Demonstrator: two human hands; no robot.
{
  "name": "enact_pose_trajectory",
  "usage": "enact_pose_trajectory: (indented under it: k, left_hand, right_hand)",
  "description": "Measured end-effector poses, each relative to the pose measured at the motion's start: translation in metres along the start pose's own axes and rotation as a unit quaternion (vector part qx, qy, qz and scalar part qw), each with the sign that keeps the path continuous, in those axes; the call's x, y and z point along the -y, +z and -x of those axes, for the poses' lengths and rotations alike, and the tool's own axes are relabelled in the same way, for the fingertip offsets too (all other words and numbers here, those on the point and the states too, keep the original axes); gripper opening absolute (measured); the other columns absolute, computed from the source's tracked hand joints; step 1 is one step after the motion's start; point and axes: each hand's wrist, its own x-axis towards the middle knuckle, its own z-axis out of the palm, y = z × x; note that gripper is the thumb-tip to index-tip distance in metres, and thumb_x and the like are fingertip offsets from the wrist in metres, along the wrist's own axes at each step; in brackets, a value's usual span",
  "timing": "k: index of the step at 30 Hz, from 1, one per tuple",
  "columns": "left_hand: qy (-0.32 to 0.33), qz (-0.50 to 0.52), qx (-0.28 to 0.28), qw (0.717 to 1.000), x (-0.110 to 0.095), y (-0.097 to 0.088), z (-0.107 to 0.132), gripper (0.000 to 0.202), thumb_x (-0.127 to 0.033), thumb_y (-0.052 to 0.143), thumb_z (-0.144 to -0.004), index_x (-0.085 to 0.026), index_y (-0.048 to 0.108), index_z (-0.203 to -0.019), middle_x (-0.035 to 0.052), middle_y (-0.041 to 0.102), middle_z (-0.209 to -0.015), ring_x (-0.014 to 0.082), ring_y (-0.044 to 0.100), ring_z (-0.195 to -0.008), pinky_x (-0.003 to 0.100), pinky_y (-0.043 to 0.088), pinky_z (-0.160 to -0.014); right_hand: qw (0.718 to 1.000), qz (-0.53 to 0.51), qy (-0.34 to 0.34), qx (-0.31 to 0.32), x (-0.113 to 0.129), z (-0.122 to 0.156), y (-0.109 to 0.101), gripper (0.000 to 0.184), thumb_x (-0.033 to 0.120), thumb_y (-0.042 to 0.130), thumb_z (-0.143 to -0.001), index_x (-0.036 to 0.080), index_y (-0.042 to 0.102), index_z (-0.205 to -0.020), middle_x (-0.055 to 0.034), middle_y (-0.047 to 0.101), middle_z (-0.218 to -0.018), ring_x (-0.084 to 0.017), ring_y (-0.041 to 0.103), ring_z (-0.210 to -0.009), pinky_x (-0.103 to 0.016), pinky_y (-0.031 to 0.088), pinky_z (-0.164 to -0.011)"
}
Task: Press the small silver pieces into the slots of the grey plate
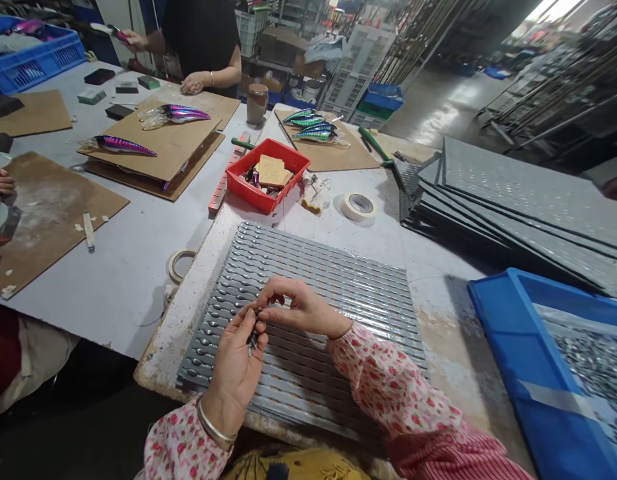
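A grey ribbed tray lies in front of me, with rows of small shiny drop-shaped metal pieces along its left side. Above that side, my left hand is closed around a few small dark metal pieces, partly hidden by the fingers. My right hand reaches in from the right, thumb and forefinger pinched together at the left fingertips. Whatever sits in that pinch is too small and covered to make out.
A blue bin of small metal pieces stands at the right, below stacked grey trays. Beyond my tray are a red box, a tape roll and fishing lures on a board. Co-workers occupy the left table.
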Motion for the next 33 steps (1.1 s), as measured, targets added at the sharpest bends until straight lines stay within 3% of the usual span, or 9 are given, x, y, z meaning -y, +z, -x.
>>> enact_pose_trajectory:
  k: [9,15,18,21,26,33]
  left_hand:
    - [0.007,-0.011,0.002,1.0,0.0,0.001,0.001,0.02,-0.019,0.077,-0.062,-0.012,0.067,-0.078,-0.0012,0.058,-0.075,0.0027,0.05,-0.057,0.011,0.042,-0.046]
    - [-0.014,-0.011,0.008,1.0,-0.001,0.003,0.002,0.012,-0.019,0.069,-0.071,-0.011,0.065,-0.079,-0.0009,0.056,-0.072,0.0023,0.049,-0.054,0.011,0.04,-0.043]
    - [-0.011,-0.016,-0.015,1.0,-0.003,0.005,0.003,0.014,-0.013,0.057,-0.08,-0.011,0.066,-0.091,0.0054,0.062,-0.086,0.0056,0.055,-0.064,0.015,0.047,-0.053]
    - [-0.026,-0.016,-0.003,1.0,-0.004,0.006,0.005,0.019,-0.008,0.051,-0.081,-0.01,0.065,-0.094,0.007,0.063,-0.083,0.006,0.055,-0.061,0.015,0.046,-0.052]
    - [-0.041,-0.002,0.011,0.999,-0.001,0.002,0.004,0.006,-0.012,0.059,-0.078,-0.011,0.065,-0.079,0.0046,0.061,-0.074,0.0056,0.051,-0.054,0.014,0.04,-0.043]
    - [-0.036,-0.008,0.024,0.999,0.002,0.001,0.002,0.02,-0.018,0.077,-0.061,-0.009,0.067,-0.077,0.0026,0.06,-0.073,0.0046,0.05,-0.055,0.013,0.04,-0.043]
  right_hand:
    - [0.999,-0.021,0.019,-0.04,0.002,0.006,0.007,0.014,0.03,0.063,-0.081,0.016,0.062,-0.081,-0.0008,0.061,-0.069,-0.01,0.052,-0.061,-0.021,0.04,-0.056]
    - [0.997,0.032,-0.063,-0.037,-0.001,0.004,0.005,0.011,0.025,0.056,-0.085,0.016,0.062,-0.082,-0.0029,0.061,-0.074,-0.012,0.053,-0.07,-0.024,0.042,-0.064]
    - [0.987,0.038,0.006,-0.155,-0.023,-0.01,-0.002,0.017,0.03,0.057,-0.083,0.016,0.06,-0.074,-0.0008,0.059,-0.068,-0.011,0.05,-0.064,-0.023,0.04,-0.06]
    - [0.949,0.095,0.113,-0.278,-0.056,-0.031,-0.012,0.022,0.033,0.057,-0.081,0.017,0.057,-0.067,0.0012,0.056,-0.061,-0.011,0.047,-0.058,-0.023,0.036,-0.057]
    - [0.908,0.249,0.181,-0.285,-0.087,-0.053,-0.015,0.019,0.032,0.057,-0.08,0.018,0.061,-0.067,-0.0001,0.062,-0.066,-0.015,0.05,-0.067,-0.026,0.034,-0.064]
    - [0.871,0.347,0.229,-0.262,-0.08,-0.054,-0.008,0.021,0.037,0.058,-0.078,0.02,0.06,-0.067,-0.0015,0.065,-0.073,-0.019,0.051,-0.076,-0.029,0.031,-0.068]
